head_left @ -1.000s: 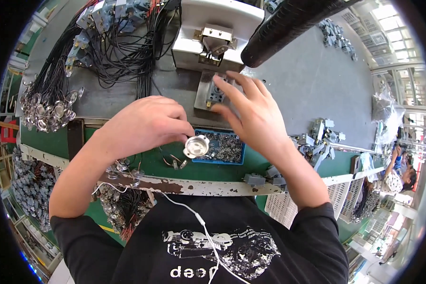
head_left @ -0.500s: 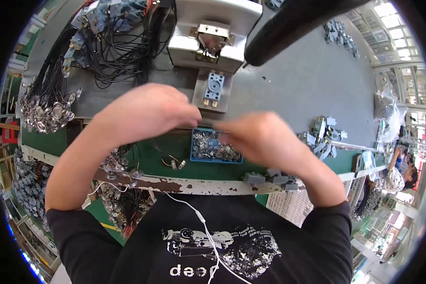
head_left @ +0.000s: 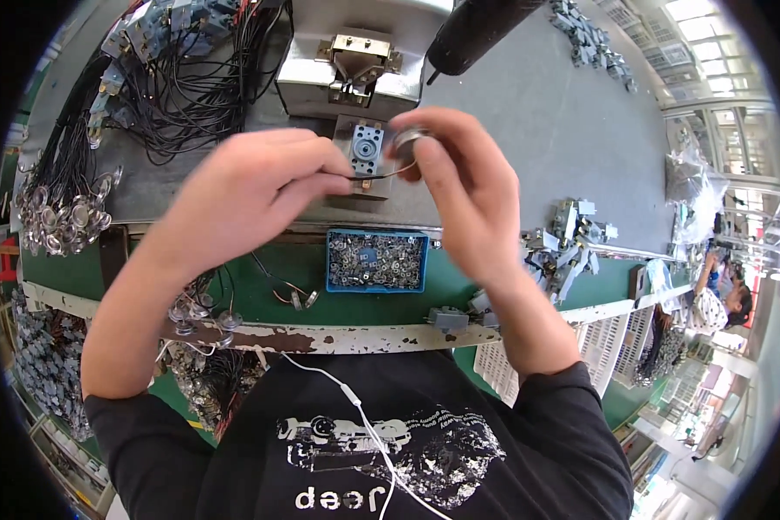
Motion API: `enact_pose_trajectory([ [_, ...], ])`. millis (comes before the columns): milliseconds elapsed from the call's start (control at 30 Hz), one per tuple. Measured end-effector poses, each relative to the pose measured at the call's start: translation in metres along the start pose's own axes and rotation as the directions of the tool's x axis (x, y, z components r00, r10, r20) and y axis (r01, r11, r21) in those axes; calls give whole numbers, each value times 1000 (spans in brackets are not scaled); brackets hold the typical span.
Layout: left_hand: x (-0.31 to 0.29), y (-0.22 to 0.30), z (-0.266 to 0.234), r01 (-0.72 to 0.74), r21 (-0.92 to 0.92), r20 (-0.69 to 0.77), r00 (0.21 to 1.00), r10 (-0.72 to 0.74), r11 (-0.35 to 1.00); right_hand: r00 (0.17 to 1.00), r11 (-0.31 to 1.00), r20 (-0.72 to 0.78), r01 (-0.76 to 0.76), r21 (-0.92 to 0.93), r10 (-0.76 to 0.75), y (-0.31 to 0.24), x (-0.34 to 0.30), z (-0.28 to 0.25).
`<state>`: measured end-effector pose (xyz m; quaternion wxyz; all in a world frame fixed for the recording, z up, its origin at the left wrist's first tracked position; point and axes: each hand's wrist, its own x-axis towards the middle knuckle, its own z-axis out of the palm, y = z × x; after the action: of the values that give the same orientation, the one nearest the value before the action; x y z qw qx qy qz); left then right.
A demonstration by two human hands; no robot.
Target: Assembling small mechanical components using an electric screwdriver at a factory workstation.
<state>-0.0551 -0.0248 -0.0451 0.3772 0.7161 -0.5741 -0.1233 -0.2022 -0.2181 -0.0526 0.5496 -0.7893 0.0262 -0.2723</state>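
Observation:
My left hand (head_left: 260, 182) is closed, pinching a thin black cable (head_left: 373, 178) between thumb and fingertips. The cable runs right to a round metal part (head_left: 407, 143), which my right hand (head_left: 472, 191) grips between thumb and fingers. A brownish wire shows at the cable's end by this part, slightly blurred. Just behind the cable, a grey-blue rectangular block (head_left: 367, 149) with a ring-shaped centre lies on a metal plate (head_left: 341, 137) in front of a steel fixture (head_left: 355, 74). Nearer me stands a blue tray (head_left: 377, 291) of small metal pieces.
A black cylindrical tool (head_left: 472, 39) with a thin bit hangs above the table at the right of the fixture. Black cables (head_left: 186, 108) with grey blocks and round metal ends (head_left: 65, 212) heap up at left. More grey blocks (head_left: 572, 243) lie at right. Another person (head_left: 711, 303) is far right.
Both hands have moved up and away from the tray, toward the block. The round metal part and cable now show between them. The black tool appears farther up in the picture.

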Motion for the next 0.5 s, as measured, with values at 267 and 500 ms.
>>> enact_pose_trajectory([
  [267,-1,16,-2,-51,25,-61,997,52,998,747,809,526,-562,172,407,-5,4,-19],
  [500,2,10,0,-80,-38,-47,996,78,996,757,776,525,-577,257,389,-2,-4,-25],
])
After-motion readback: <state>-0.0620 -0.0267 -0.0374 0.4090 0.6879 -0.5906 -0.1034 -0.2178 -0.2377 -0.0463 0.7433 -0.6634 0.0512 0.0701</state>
